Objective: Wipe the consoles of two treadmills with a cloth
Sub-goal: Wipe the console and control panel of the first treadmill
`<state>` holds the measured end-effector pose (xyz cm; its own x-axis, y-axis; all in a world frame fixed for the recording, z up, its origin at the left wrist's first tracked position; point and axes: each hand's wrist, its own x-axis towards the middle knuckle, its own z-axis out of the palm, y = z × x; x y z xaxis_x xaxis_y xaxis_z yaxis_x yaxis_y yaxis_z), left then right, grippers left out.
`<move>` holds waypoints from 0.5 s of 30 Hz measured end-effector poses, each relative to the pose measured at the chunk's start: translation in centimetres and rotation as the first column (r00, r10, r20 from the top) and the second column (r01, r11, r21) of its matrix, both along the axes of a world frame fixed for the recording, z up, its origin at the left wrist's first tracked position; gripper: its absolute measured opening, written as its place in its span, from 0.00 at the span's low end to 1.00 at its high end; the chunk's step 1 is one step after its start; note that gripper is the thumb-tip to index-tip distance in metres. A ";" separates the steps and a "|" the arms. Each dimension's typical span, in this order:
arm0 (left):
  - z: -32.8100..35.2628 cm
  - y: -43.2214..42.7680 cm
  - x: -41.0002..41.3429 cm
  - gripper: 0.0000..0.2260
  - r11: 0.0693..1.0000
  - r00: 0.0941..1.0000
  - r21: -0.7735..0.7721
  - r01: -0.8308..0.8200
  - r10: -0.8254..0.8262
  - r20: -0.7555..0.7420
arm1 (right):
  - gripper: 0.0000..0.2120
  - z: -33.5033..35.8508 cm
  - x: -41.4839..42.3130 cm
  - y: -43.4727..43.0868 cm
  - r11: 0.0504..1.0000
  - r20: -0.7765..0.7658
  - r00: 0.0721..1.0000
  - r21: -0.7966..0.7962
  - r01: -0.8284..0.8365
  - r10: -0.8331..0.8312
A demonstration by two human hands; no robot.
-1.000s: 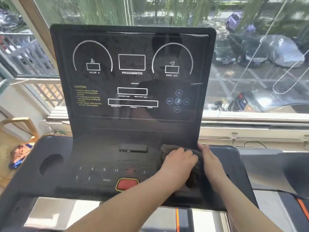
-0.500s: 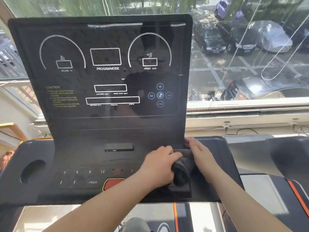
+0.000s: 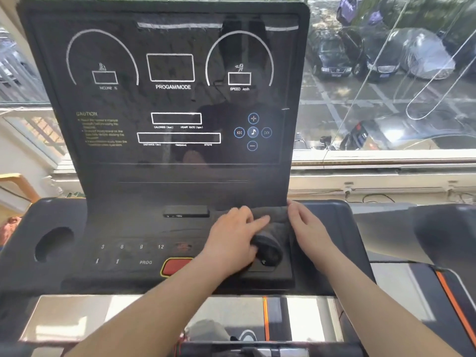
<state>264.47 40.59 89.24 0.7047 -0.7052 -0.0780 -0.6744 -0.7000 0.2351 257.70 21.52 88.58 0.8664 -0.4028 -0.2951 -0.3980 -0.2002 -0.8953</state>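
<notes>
The black treadmill console (image 3: 170, 191) fills the view, with an upright display panel and a lower button deck. A dark grey cloth (image 3: 273, 242) lies bunched on the deck's right part. My left hand (image 3: 233, 237) lies over the cloth's left side, fingers on top and thumb under the bunched fold, gripping it. My right hand (image 3: 307, 228) rests flat against the cloth's right edge, fingers straight and pointing to the panel's lower right corner. A second treadmill's dark console (image 3: 443, 228) shows at the right edge.
A red stop button (image 3: 175, 266) sits just left of my left wrist. A cup recess (image 3: 52, 244) is at the deck's left end. A small black slot (image 3: 186, 211) lies above the buttons. Behind is a window with parked cars outside. The treadmill belt (image 3: 265, 315) runs below.
My view has shifted and drawn closer to the console. Both hands stay on the cloth at the deck's lower right; the cloth has bunched more between them.
</notes>
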 end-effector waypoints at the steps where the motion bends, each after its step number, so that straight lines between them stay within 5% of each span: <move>1: 0.3 -0.4 -0.4 0.31 0.998 0.998 0.004 -0.056 0.056 0.003 | 0.17 -0.2 -0.1 0.1 1.000 0.003 1.000 -0.012 -0.009 0.009; 4: 0.2 -0.9 -4.0 0.34 0.999 0.999 0.006 -0.035 0.035 0.019 | 0.22 -0.2 -0.2 0.3 0.998 -0.002 1.000 -0.057 -0.027 0.027; 9: -1.9 1.0 -4.1 0.23 0.988 0.981 -0.090 0.125 -0.109 0.162 | 0.19 0.1 -0.1 0.0 0.999 0.005 1.000 -0.043 -0.027 0.027; 15: -0.5 -1.4 -2.8 0.21 0.994 0.982 -0.049 -0.095 0.101 0.162 | 0.17 -0.1 -0.2 0.1 1.000 0.003 1.000 -0.012 -0.021 0.021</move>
<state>261.72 39.24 88.77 0.7714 -0.6322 0.0722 -0.6348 -0.7567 0.1567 257.54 21.67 88.45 0.8757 -0.3879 -0.2875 -0.3906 -0.2193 -0.8940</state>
